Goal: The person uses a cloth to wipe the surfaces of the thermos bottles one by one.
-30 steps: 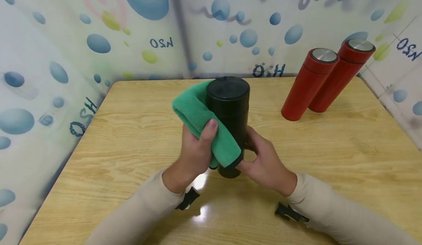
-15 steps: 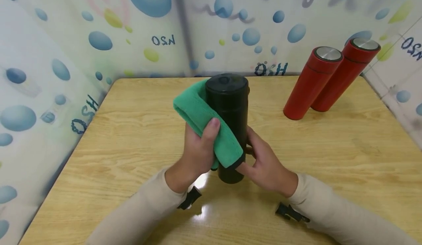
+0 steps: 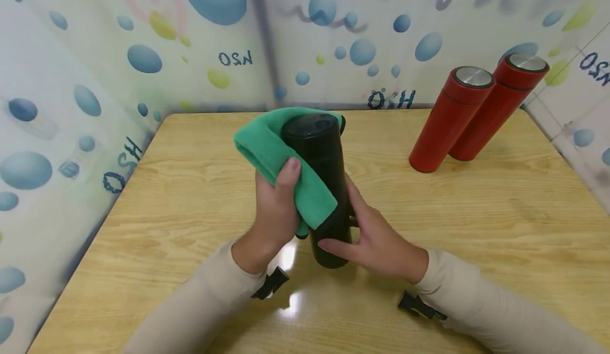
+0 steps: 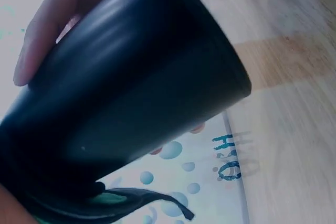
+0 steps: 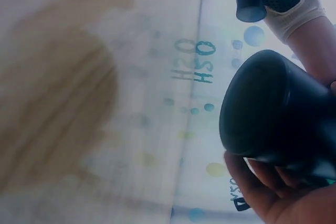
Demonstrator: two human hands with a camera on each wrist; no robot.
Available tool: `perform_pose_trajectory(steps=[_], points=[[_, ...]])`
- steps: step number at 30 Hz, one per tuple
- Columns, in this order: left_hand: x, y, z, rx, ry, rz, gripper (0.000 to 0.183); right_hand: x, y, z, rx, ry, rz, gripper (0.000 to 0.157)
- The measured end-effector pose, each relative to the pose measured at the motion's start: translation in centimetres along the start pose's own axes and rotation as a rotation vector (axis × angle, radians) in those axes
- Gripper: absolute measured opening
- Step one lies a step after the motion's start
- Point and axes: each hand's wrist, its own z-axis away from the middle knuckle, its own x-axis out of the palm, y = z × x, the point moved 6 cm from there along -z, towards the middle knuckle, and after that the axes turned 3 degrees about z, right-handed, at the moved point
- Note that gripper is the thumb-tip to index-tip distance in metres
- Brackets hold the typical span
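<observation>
A black thermos bottle (image 3: 329, 166), leaning slightly left at the top, is held above the table between both hands. My left hand (image 3: 276, 211) grips a folded green cloth (image 3: 312, 192) with dark edging, thumb on top, wrapped against the bottle's left side and behind its lid. My right hand (image 3: 376, 232) holds the lower part of the bottle, thumb across the front and fingers at its right side. In the right wrist view, the round base of the bottle (image 5: 257, 103) faces the camera, off the table. In the left wrist view, fingers (image 4: 44, 45) curve along the bottle.
Two red thermos bottles (image 3: 450, 121) with silver lid tops stand side by side at the back right of the wooden table (image 3: 190, 184). A patterned sheet (image 3: 214, 26) with blue dots hangs behind and along the sides.
The left hand and cloth have shifted slightly left, tilting the bottle's top left. More cloth shows behind the lid. The right thumb now lies across the bottle's front. The red bottles stay put.
</observation>
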Motion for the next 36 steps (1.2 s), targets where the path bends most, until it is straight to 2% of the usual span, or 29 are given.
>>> perform_pose_trajectory(steps=[6, 13, 16, 21, 25, 36], points=[[0.2, -0.5, 0.0, -0.030, 0.032, 0.071, 0.050, -0.3, 0.0, 0.0, 0.022, 0.037, 0.035, 0.107], [1.0, -0.7, 0.5, -0.033, 0.000, 0.115, 0.058, -1.0, -0.4, 0.4, 0.019, 0.093, 0.045, 0.109], [0.8, -0.6, 0.7, -0.041, 0.017, 0.123, 0.062, -0.9, -0.5, 0.4, -0.007, 0.070, 0.025, 0.109], [0.0, -0.5, 1.0, -0.051, 0.067, 0.107, 0.064, -0.3, -0.7, 0.4, -0.086, -0.022, -0.027, 0.108], [-0.2, -0.5, 0.9, -0.072, 0.063, 0.104, 0.059, -0.1, -0.6, 0.5, -0.087, -0.077, -0.046, 0.105], [-0.4, -0.1, -0.1, -0.023, 0.081, 0.152, 0.044, -0.3, -0.7, 0.2, -0.054, -0.054, 0.010, 0.112]])
